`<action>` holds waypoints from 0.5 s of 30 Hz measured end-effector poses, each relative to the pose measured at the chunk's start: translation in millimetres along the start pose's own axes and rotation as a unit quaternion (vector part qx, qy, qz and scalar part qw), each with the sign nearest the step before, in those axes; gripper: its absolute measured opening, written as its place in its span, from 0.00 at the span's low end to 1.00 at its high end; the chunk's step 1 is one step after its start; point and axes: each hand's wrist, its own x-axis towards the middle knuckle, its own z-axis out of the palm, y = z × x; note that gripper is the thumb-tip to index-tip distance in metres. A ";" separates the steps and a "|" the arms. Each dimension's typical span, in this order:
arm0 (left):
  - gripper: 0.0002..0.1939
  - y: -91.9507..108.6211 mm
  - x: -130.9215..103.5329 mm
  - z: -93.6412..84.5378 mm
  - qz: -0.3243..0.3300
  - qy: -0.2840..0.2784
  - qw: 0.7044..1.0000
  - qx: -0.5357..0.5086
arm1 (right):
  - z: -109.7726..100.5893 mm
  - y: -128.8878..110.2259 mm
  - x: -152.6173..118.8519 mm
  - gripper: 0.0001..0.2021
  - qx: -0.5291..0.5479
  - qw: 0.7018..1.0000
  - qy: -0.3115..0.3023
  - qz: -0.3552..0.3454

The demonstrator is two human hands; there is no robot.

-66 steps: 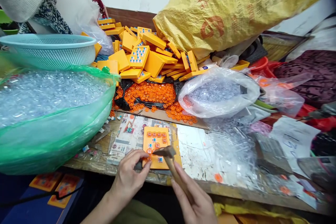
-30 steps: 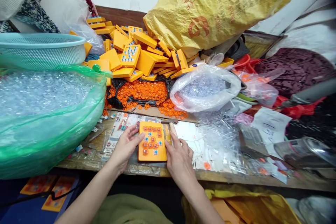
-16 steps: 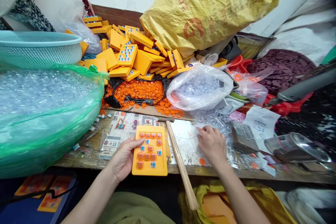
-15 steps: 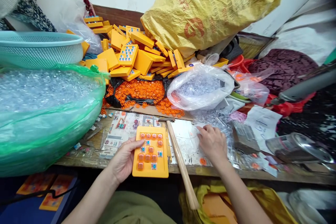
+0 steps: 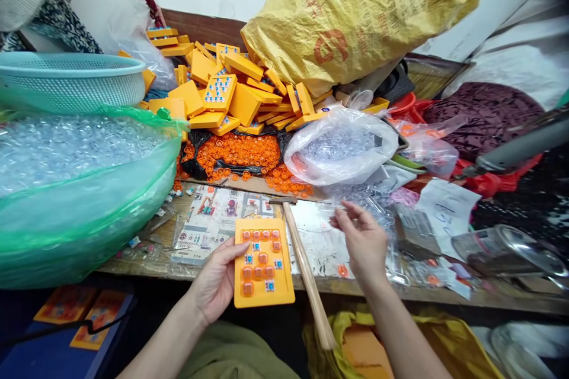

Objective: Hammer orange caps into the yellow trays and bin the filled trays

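My left hand grips a yellow-orange plastic panel by its left edge, thumb on top. Orange translucent caps fill many of its openings, while small blue-centred parts show bare in others. Above the white sheet right of the panel hovers my right hand, thumb and forefinger pinched. What lies at its fingertips is too small and blurred to make out. Between the hands is a hammer, its wooden handle sticking out past the table edge. A loose orange ring lies below the right hand.
Orange rings fill a black bag at the back, before a heap of yellow panels. Clear pieces fill a white bag and a big green bag at left. A jar lies at right.
My right hand has lifted off the sheet near the loose clear pieces, its fingers turning upward. The panel in my left hand has shifted slightly right and down in view.
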 end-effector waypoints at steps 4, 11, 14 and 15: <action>0.21 -1.4 -0.3 1.2 0.026 -0.019 0.999 0.000 | 31.6 -37.1 -44.8 0.18 0.118 0.988 -0.085 0.059; 0.23 -2.5 -4.4 5.0 0.075 -0.074 0.994 0.017 | 52.8 -62.4 -78.5 0.08 0.098 0.987 -0.130 0.005; 0.24 -3.4 -5.1 5.9 0.102 -0.085 0.990 0.044 | 56.3 -61.9 -83.8 0.05 0.065 0.984 -0.123 -0.108; 0.24 -3.6 -5.4 6.1 0.112 -0.088 0.988 0.055 | 57.8 -61.6 -85.5 0.05 0.068 0.982 -0.110 -0.138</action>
